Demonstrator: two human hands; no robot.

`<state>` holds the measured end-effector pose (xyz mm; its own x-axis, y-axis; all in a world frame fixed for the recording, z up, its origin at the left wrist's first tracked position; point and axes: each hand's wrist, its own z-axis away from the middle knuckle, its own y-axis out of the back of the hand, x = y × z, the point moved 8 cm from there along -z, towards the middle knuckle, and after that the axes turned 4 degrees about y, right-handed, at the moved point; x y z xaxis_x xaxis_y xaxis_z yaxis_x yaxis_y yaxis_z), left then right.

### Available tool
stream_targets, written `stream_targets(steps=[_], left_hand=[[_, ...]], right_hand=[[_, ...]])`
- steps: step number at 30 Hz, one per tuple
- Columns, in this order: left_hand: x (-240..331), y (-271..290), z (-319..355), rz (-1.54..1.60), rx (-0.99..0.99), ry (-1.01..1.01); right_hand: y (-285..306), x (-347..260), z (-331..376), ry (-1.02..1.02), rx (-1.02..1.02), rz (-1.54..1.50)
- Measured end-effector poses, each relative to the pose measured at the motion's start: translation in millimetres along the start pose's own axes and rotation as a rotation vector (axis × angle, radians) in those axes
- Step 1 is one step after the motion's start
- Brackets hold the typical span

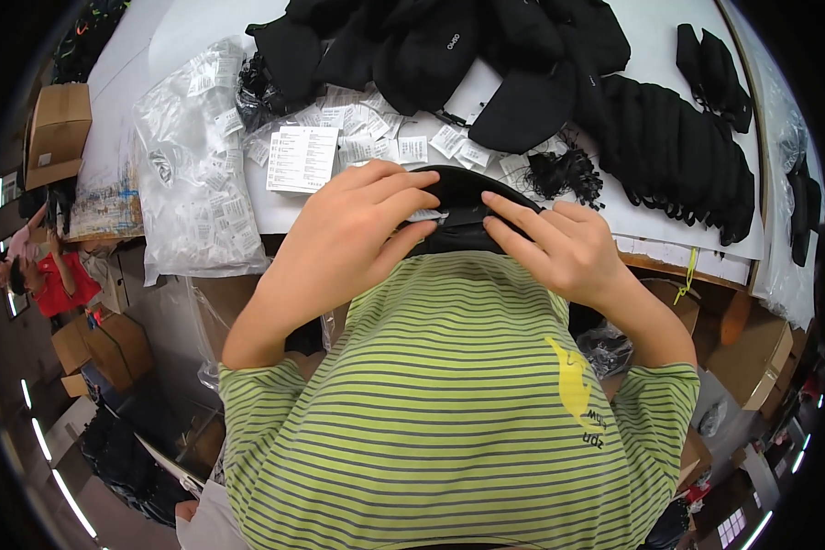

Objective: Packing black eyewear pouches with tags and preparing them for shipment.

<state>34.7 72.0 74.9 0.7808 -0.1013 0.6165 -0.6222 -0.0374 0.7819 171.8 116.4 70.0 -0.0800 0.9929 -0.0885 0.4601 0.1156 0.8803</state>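
Closest to me, above my green striped shirt (449,403), my left hand (344,240) and right hand (559,246) meet on a black fabric cap (463,197) held against my chest at the near edge of the white surface (669,229). The left fingers (403,188) curl over the cap's inside band, pinching a small white label (428,215); the right fingers (513,215) press flat on the band beside it. Just beyond lie loose white paper tags (376,137) and a printed white sheet (302,158), with a clear plastic bag of tags (197,165) to the left. Farther back sits a heap of black caps (449,55), and a row of stacked black caps (678,147) runs along the right.
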Motion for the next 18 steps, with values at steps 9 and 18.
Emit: stream_targets(steps=[9,18], left_hand=[[3.3,-49.1,8.3,-0.402,-0.266,-0.048],[-119.7,-63.3,-63.1,1.392,-0.522,0.480]], right_hand=[[-1.7,2.8,2.8,-0.034,-0.020,-0.025],[-92.9,97.3,8.7,-0.890,0.007,-2.102]])
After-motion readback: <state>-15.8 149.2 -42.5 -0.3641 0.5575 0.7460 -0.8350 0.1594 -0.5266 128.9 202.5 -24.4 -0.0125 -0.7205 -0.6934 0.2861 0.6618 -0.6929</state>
